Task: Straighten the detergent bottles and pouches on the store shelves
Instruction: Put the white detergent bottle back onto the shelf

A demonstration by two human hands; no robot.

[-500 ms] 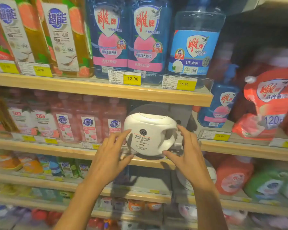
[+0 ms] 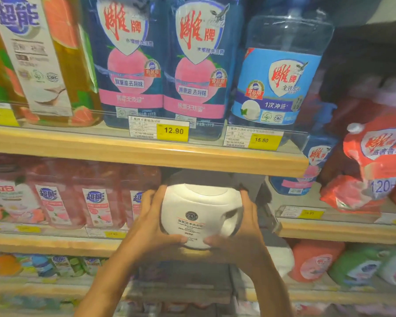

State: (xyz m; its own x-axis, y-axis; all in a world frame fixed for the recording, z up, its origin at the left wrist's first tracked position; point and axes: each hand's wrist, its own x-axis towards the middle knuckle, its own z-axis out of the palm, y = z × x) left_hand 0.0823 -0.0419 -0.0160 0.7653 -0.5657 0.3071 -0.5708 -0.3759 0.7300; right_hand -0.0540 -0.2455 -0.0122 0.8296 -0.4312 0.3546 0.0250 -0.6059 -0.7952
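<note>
A round white detergent tub (image 2: 200,208) with a small dark emblem and red-edged label stands at the front of the middle wooden shelf (image 2: 55,244). My left hand (image 2: 149,227) wraps its left side, thumb under the front. My right hand (image 2: 240,234) grips its right side by the handle, thumb near the label's bottom. Both hands hold the tub between them. Pink detergent bottles (image 2: 96,197) line the shelf to the tub's left.
Above, two dark blue bottles (image 2: 199,65), a light blue bottle (image 2: 281,72) and an amber bottle (image 2: 55,53) stand behind price tags (image 2: 173,131). A red pouch (image 2: 373,161) leans on the right shelf. Orange and green jugs (image 2: 316,259) sit lower right.
Both hands have closed onto the sides of the white tub, from open beside it. The view has moved in closer to the shelf.
</note>
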